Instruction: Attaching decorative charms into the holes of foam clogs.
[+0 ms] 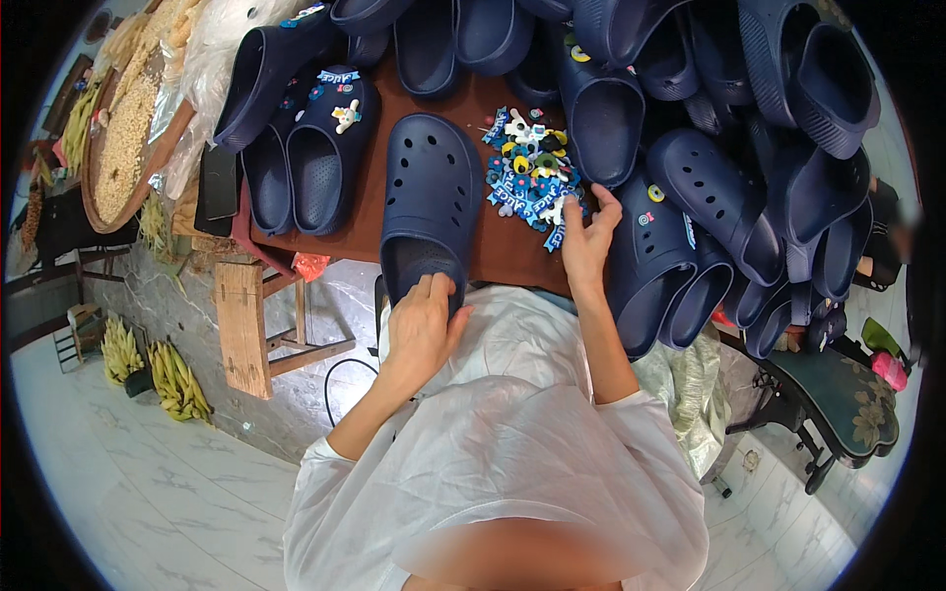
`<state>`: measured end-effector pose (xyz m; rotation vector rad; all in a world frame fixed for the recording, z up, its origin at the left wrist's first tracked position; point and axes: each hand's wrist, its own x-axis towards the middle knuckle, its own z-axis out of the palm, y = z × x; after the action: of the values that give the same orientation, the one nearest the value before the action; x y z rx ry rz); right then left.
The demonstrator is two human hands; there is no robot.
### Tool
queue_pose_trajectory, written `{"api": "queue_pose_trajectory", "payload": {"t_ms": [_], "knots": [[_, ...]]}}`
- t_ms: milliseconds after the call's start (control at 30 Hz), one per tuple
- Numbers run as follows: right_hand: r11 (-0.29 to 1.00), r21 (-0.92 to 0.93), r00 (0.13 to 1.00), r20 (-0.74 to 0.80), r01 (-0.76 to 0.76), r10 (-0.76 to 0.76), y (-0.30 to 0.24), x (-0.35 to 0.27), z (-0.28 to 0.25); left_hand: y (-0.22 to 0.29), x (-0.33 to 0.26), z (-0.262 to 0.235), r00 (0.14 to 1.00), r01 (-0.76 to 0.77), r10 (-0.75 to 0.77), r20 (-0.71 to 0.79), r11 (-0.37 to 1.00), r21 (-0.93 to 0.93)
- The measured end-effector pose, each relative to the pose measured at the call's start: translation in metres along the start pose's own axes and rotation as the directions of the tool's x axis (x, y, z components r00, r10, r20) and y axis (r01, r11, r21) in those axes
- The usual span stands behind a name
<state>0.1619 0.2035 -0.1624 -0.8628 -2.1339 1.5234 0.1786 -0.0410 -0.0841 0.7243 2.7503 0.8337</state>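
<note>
A navy blue foam clog [432, 163] with bare vent holes lies on the brown tabletop, its toe pointing away from me. My left hand [427, 320] grips its heel end, the fingers curled over into the foot opening. Right of the clog is a heap of small shoe charms [532, 172] in blue, white, yellow and black. At the heap's near right edge is my right hand [589, 236], thumb and fingers apart, the thumb touching or very near the charms. A pair of navy clogs [330, 148] at the left has charms fixed on its uppers.
Many navy clogs [709, 187] crowd the far and right sides of the table [507, 256], some decorated. A black phone-like slab [219, 182] lies at the left edge. Beyond are a round tray of pale kernels [123, 138], a wooden stool [246, 330] and corn cobs [177, 384] on the floor.
</note>
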Motion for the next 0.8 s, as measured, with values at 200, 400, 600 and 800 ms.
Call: {"api": "queue_pose_trajectory", "payload": {"t_ms": [200, 400, 600, 800], "knots": [[0.923, 0.374, 0.995, -0.005, -0.094, 0.103, -0.008, 0.006, -0.001, 0.025, 0.033, -0.031, 0.983, -0.137, 0.153, 0.097, 0.979, -0.148], [0.817, 0.548, 0.981, 0.038, -0.179, 0.189, -0.023, 0.017, -0.004, 0.033, 0.15, 0.006, 0.904, -0.397, 0.392, -0.169, 0.918, 0.002], [0.829, 0.541, 0.986, 0.01, -0.146, 0.167, -0.026, 0.016, 0.0, 0.026, 0.26, 0.051, 0.95, -0.312, 0.308, 0.047, 0.939, 0.146], [0.846, 0.518, 0.989, -0.004, -0.122, 0.145, -0.015, 0.015, 0.001, 0.029, 0.283, 0.081, 0.959, 0.043, -0.013, 0.285, 0.994, -0.102]]}}
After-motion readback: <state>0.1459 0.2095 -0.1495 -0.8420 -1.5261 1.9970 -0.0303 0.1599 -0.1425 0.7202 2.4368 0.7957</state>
